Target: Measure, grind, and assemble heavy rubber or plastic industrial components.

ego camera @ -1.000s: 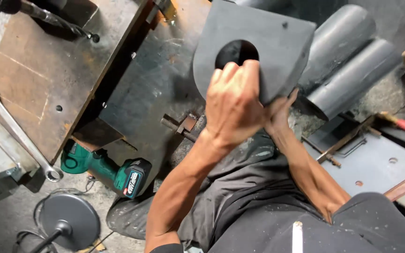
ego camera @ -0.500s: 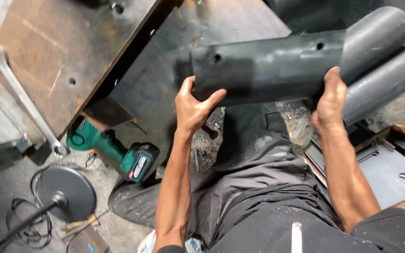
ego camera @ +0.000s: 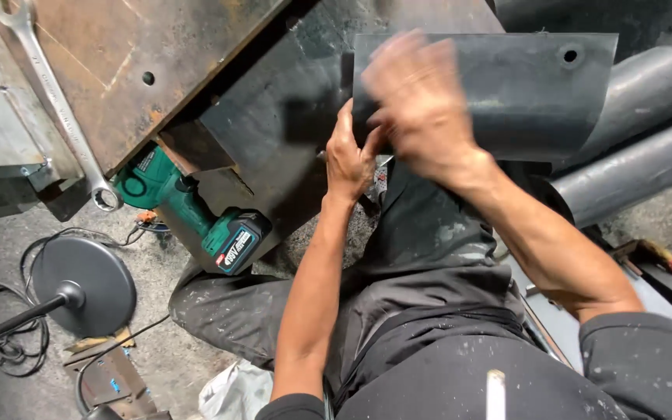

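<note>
A curved dark grey sheet-metal piece (ego camera: 530, 93) with a small hole near its top right corner lies across my lap, over a dark steel plate (ego camera: 274, 124). My left hand (ego camera: 349, 159) grips the piece at its lower left edge. My right hand (ego camera: 421, 109) is blurred with motion and lies on the left part of the piece's face, fingers spread; whether it grips the piece I cannot tell.
Two grey pipes (ego camera: 639, 132) lie at the right. A green cordless drill (ego camera: 188, 210) rests under the plate's edge. A long wrench (ego camera: 56, 109) lies on a rusty plate (ego camera: 141, 62). A round stand base (ego camera: 83, 284) with cables sits on the floor at the left.
The metal piece has been turned from showing a big round hole to its broad curved face. My right hand left the piece's right end and swept to its left part.
</note>
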